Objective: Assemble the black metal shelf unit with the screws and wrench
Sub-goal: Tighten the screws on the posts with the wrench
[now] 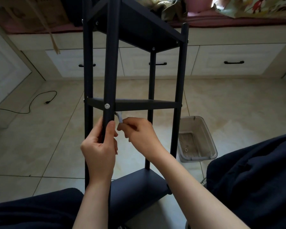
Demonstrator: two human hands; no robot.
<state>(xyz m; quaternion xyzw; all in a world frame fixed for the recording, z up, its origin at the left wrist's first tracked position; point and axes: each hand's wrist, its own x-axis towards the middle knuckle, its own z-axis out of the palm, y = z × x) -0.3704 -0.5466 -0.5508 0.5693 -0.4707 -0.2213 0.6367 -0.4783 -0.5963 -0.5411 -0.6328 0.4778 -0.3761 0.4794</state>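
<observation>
On the beige tiled floor [56,146], the black shelf unit [139,103] stands in the frame's centre. The left hand [99,146] grips its near post; the right hand [139,134] pinches a small wrench [120,118] under the middle shelf.

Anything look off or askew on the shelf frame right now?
Nothing stands out. The black shelf unit looks square, with a screw seated at the middle tier. The left hand grips the front post; the right hand pinches the wrench below that tier.
</observation>
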